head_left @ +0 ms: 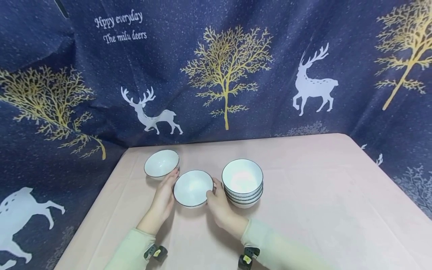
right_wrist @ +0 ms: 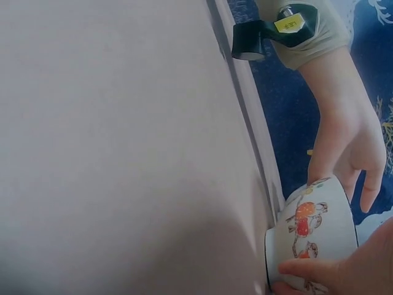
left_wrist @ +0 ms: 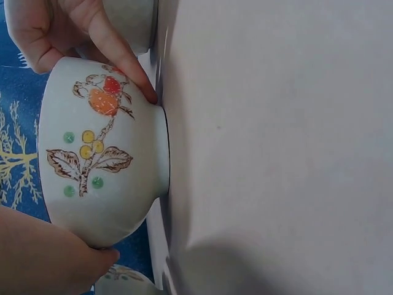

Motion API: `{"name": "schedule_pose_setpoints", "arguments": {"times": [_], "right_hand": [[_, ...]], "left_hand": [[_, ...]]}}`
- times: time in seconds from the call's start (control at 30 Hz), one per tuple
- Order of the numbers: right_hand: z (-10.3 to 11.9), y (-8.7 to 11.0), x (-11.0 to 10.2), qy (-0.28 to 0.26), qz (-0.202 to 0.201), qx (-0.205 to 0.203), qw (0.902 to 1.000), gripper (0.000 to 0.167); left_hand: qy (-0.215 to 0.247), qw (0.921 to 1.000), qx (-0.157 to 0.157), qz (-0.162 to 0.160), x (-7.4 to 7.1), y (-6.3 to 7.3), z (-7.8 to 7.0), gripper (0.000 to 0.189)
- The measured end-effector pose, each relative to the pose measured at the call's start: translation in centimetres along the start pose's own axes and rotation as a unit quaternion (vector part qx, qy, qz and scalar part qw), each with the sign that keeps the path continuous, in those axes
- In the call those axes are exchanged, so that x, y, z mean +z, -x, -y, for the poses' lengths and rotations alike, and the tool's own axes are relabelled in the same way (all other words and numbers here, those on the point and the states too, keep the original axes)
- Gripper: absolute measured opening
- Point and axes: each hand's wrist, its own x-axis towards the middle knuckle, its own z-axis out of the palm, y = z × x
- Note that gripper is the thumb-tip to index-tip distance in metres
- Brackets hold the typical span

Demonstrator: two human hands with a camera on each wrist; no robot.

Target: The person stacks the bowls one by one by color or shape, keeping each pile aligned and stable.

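A white bowl (head_left: 193, 188), with a thin dark rim and painted fruit and leaves outside, is between both hands. My right hand (head_left: 221, 204) grips its right side, with the thumb at the rim and fingers along the outer wall. On the other side, my left hand (head_left: 163, 197) touches the wall; its fingers point forward, fairly straight. The left fingertips come close to another white bowl (head_left: 162, 163) at the back left. Just right of my right hand stands a stack of several matching bowls (head_left: 242, 177). The held bowl's foot (left_wrist: 161, 150) is right over the tabletop.
The pink-covered table (head_left: 320, 195) extends to both sides and toward me. A dark blue curtain (head_left: 202, 112) with printed deer and trees hangs along its back edge. Small black cameras (head_left: 160, 254) are strapped to both wrists.
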Motion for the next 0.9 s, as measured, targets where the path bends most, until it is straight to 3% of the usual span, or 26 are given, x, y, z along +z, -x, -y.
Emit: {"name": "schedule_pose_setpoints", "arguments": {"times": [0.3, 0.43, 0.7, 0.9], "right_hand": [[-0.2, 0.1, -0.5, -0.002, 0.017, 0.006, 0.9998, 0.061], [-0.2, 0.1, -0.9, 0.011, 0.037, 0.014, 0.9992, 0.062], [0.1, 0.0, -1.9, 0.023, 0.090, 0.014, 0.9956, 0.068], [0.0, -0.1, -2.1, 0.025, 0.100, 0.015, 0.9946, 0.070]], "left_hand": [[-0.005, 1.0000, -0.005, 0.001, -0.2, 0.3, 0.3, 0.055], [0.007, 0.9999, 0.009, 0.009, -0.6, 0.4, 0.0, 0.056], [0.023, 0.9990, 0.039, 0.004, -1.7, -0.4, -2.0, 0.059], [0.047, 0.9966, 0.067, -0.014, -3.6, -1.7, -3.8, 0.062]]}}
